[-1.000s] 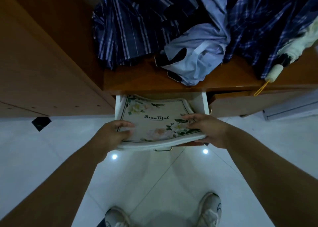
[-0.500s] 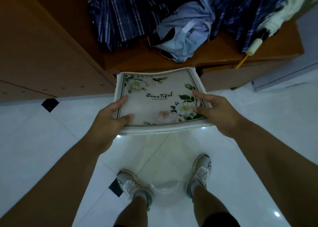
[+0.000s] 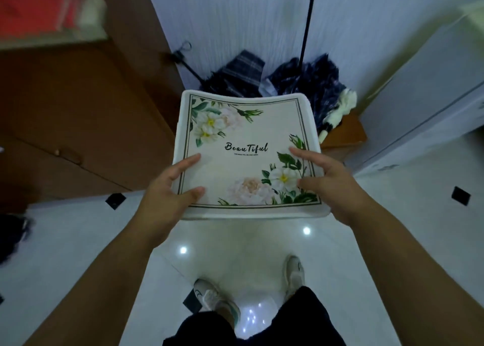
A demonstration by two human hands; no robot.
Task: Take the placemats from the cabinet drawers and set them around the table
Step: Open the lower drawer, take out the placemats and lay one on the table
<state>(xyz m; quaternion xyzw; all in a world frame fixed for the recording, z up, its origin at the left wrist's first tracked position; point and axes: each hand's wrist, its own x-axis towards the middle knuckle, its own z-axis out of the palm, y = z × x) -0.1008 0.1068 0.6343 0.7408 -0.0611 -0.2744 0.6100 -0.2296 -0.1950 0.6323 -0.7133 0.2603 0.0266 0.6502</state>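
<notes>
A stack of cream placemats (image 3: 246, 125) with flower prints and the word "Beautiful" on top is held level in front of me, above the white floor. My left hand (image 3: 167, 188) grips its left edge, thumb on top. My right hand (image 3: 327, 185) grips the right edge the same way. The low wooden cabinet (image 3: 345, 133) stands behind the stack, mostly hidden by it; its drawer is out of sight.
Dark plaid clothes (image 3: 309, 83) and a folded white umbrella (image 3: 337, 112) lie on the cabinet top. A tall brown wardrobe (image 3: 78, 104) is at the left, a white appliance (image 3: 432, 96) at the right. A black stand pole (image 3: 306, 23) leans on the wall. My feet are on white floor tiles (image 3: 78, 241).
Both hands lifted the placemat stack out of the open drawer and raised it toward me. I have straightened up and stepped back, so the cabinet now looks farther away.
</notes>
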